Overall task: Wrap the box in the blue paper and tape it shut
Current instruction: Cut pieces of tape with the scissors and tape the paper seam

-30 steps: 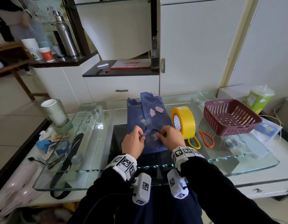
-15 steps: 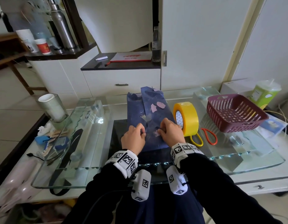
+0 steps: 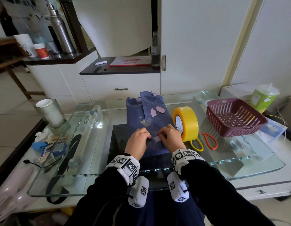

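Parting slightly, your left hand (image 3: 138,141) and right hand (image 3: 170,137) kept curled fingertips on the blue paper (image 3: 157,123), baring a pink patch (image 3: 157,138); whether they pinched it was unclear, and taping looked unfinished.

Soft, even daylight; wide-angle bending at the edges.
Light is falling diffuse, brightest on the white cabinet (image 3: 198,46); the upper left corner is hazing over and going soft. A hot glint is sparkling on the glass tabletop (image 3: 92,144), smaller ones running along its scalloped front edge. Blue paper (image 3: 157,121) at centre is rendering sharp. Black sleeves (image 3: 223,193) are swallowing detail. Cabinet edges and floor (image 3: 14,98) tiles are bowing toward the corners.
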`<state>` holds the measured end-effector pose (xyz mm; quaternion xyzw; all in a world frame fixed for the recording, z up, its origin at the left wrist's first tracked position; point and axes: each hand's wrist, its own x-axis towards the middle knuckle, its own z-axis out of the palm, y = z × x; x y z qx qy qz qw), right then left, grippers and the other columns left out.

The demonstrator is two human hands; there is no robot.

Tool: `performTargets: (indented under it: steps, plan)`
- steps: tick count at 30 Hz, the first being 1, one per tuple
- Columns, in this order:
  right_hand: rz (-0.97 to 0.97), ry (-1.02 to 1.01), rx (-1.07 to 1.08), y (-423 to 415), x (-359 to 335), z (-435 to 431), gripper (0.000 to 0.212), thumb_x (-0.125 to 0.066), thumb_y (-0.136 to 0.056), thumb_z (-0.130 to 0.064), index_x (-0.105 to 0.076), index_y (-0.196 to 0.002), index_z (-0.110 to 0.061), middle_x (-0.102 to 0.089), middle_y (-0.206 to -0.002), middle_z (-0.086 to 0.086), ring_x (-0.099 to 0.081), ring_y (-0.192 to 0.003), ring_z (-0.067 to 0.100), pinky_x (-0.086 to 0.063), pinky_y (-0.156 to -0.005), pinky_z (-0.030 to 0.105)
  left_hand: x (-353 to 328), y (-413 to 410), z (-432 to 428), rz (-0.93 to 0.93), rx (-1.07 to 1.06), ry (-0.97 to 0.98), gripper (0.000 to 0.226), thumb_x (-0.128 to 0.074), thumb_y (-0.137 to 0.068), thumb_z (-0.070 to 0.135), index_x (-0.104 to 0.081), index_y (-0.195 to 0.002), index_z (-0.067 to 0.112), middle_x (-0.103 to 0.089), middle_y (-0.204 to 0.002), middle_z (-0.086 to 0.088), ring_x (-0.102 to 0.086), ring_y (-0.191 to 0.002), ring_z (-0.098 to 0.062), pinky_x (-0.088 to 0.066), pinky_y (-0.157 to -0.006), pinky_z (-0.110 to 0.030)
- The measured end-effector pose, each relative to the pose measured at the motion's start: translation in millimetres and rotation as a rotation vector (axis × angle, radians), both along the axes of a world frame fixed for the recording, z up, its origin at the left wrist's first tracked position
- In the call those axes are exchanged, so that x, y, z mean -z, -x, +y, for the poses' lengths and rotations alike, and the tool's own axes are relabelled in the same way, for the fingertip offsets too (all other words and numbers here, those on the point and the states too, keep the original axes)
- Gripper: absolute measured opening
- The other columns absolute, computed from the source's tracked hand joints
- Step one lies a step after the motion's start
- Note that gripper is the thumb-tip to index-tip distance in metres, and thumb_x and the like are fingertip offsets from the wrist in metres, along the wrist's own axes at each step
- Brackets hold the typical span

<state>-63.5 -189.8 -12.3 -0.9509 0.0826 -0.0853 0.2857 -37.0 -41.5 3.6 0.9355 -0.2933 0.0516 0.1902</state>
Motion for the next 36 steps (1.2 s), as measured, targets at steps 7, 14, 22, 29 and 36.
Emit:
performTargets:
  steps: [7,14,22,29,36]
  plan:
    - [-0.019,-0.045,-0.029,-13.0,2.1,0.2,0.023,-0.049,-0.092,-0.008,-0.070,-0.102,-0.011,-0.054,-0.105,0.013,-0.057,-0.099,0.032,-0.039,-0.095,0.042,2.2,-9.7,16.8,0.014,-0.006,0.068,0.033,-0.047,-0.087,-0.001,-0.071,-0.104,0.014,-0.066,-0.111,0.003,-0.064,-0.099,-0.020,-0.049,-0.089,-0.030]
    - [-0.082,-0.111,0.006,-4.7,0.2,-1.2,0.013,-0.058,-0.087,-0.006,-0.068,-0.094,-0.006,-0.059,-0.099,0.013,-0.059,-0.092,0.030,-0.046,-0.085,0.039,-2.4,-7.3,6.5,0.015,-0.035,-0.066,0.020,-0.051,-0.093,0.028,-0.062,-0.109,0.021,-0.059,-0.112,0.003,-0.061,-0.100,-0.022,-0.046,-0.082,-0.033]
    - [-0.123,-0.098,0.033,8.8,-7.5,-3.9,0.014,-0.058,-0.088,-0.006,-0.071,-0.093,-0.001,-0.061,-0.099,0.016,-0.059,-0.092,0.030,-0.044,-0.084,0.035,-7.2,4.0,2.6,-0.052,0.002,-0.103,0.025,-0.048,-0.095,0.032,-0.059,-0.116,0.024,-0.054,-0.115,0.002,-0.059,-0.103,-0.020,-0.047,-0.080,-0.031]
    - [-0.153,-0.102,0.016,18.2,-14.8,1.5,0.019,-0.053,-0.091,-0.006,-0.070,-0.098,-0.001,-0.061,-0.102,0.016,-0.059,-0.096,0.030,-0.043,-0.087,0.033,-22.6,13.8,2.0,-0.093,-0.016,-0.173,0.025,-0.044,-0.095,0.021,-0.051,-0.119,0.021,-0.056,-0.116,-0.002,-0.060,-0.103,-0.029,-0.047,-0.079,-0.037]
    - [-0.222,-0.181,0.051,24.7,-17.4,4.5,0.018,-0.053,-0.090,-0.001,-0.067,-0.101,0.001,-0.061,-0.105,0.017,-0.059,-0.096,0.030,-0.047,-0.085,0.035,-41.5,3.5,-5.4,-0.021,-0.122,-0.318,0.026,-0.045,-0.095,0.021,-0.061,-0.115,0.012,-0.057,-0.121,-0.010,-0.055,-0.112,-0.030,-0.045,-0.090,-0.038]
